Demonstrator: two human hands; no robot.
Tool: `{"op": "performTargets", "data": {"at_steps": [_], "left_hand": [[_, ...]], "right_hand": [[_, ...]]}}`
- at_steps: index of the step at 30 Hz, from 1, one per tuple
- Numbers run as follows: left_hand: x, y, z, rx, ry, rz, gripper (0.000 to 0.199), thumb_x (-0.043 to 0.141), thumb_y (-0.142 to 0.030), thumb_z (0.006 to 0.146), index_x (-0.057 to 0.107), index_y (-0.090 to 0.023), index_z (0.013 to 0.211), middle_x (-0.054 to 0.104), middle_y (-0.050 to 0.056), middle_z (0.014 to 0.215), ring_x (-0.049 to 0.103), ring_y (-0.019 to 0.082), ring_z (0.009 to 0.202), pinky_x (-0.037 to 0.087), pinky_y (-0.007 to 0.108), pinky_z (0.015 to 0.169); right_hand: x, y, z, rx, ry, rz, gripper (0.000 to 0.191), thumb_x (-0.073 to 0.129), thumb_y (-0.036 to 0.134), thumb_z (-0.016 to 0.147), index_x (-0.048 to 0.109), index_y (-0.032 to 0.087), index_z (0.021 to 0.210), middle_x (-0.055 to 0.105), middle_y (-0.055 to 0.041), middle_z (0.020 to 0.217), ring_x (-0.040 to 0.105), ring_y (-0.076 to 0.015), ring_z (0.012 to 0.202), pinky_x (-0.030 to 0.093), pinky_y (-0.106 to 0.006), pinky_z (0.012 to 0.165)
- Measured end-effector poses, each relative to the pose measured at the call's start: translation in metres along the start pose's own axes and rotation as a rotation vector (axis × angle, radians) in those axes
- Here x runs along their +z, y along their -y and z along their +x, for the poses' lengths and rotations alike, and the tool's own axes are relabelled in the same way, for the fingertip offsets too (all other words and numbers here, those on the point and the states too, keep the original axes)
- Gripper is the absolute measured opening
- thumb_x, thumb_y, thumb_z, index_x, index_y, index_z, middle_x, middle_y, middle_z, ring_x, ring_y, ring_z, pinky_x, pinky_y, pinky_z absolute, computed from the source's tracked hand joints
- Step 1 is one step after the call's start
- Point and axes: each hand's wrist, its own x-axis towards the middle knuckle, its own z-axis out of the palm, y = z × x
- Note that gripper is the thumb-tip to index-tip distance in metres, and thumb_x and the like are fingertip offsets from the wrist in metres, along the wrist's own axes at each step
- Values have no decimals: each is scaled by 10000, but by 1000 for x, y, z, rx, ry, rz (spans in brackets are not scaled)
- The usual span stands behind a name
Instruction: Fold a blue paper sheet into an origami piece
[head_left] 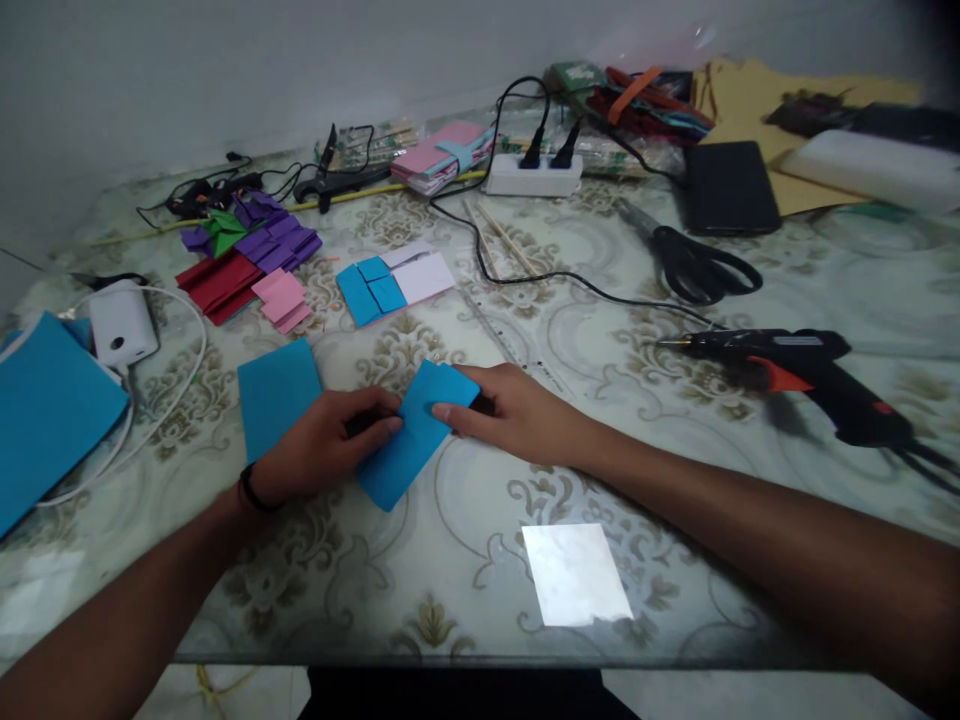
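Note:
A rectangle of blue paper (409, 455) is held at a slant between both hands, above the middle of the table. My left hand (326, 440) pinches its left edge with thumb and forefinger. At the upper right end, my right hand (510, 412) grips it, thumb on top and fingers behind. Another blue sheet (277, 390) lies flat on the table, partly under my left hand. Just beyond is a white card (427, 272) with folded blue pieces on its left half. A clear ruler (502, 340) lies past my right hand, partly hidden by it.
A glue gun (795, 365) with its cord lies at right, below black scissors (690, 255) and a dark phone (731, 188). A power strip (534, 176) stands behind. Folded coloured papers (262, 240), a white device (122, 322) and more blue sheets (56, 415) are at left.

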Motion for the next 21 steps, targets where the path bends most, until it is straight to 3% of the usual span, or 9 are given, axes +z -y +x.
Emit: {"op": "performTargets", "data": {"at_steps": [21], "left_hand": [[0, -2, 1, -2, 10, 2, 250, 623, -393, 996, 734, -174, 1041, 747, 11, 849, 608, 139, 702, 473, 242, 627]], "right_hand": [[-1, 3, 0, 8, 7, -13, 343, 589, 473, 998, 593, 181, 817, 612, 24, 640, 513, -97, 601, 388, -224, 605]]}}
